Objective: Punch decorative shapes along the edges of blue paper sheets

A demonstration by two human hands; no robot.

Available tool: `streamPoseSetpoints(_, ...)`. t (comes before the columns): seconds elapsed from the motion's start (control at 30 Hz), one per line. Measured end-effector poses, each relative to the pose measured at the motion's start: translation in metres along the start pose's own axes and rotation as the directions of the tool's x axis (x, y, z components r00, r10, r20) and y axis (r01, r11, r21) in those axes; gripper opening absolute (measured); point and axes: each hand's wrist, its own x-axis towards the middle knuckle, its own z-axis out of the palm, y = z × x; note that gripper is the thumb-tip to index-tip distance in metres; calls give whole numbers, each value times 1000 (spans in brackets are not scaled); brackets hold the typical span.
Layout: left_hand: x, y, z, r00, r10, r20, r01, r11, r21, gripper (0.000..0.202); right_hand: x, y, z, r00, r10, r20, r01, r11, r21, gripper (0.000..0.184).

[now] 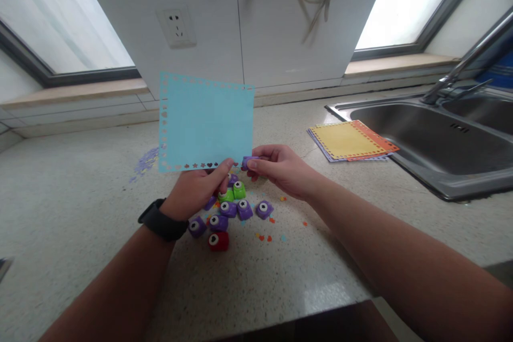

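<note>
My left hand [199,188] pinches the bottom edge of a light blue paper sheet [206,120], held upright above the counter; small shapes are punched along its top, left and bottom edges. My right hand [280,168] is closed on a small purple paper punch [249,161], right at the sheet's lower right corner. Below both hands lies a cluster of small punches [228,208], purple, green and one red [218,241]. A black watch [162,220] is on my left wrist.
Stacked yellow, orange and purple sheets [349,140] lie beside a steel sink [425,141] with a faucet [460,67] at the right. Paper confetti [146,161] is scattered on the speckled counter [80,208]. A wall socket [176,26] is behind.
</note>
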Motion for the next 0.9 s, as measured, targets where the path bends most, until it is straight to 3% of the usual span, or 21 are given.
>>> streamPoseSetpoints(0.27,0,0,1,999,34,19,-34,999,2,63,-1,-4,3,1000,17,-18,-16,999,47,25)
streamPoseSetpoints(0.9,0,-1,1,1000,-10,3,10,1000,-26,65,0,-2,5,999,29,-32,-26,996,91,27)
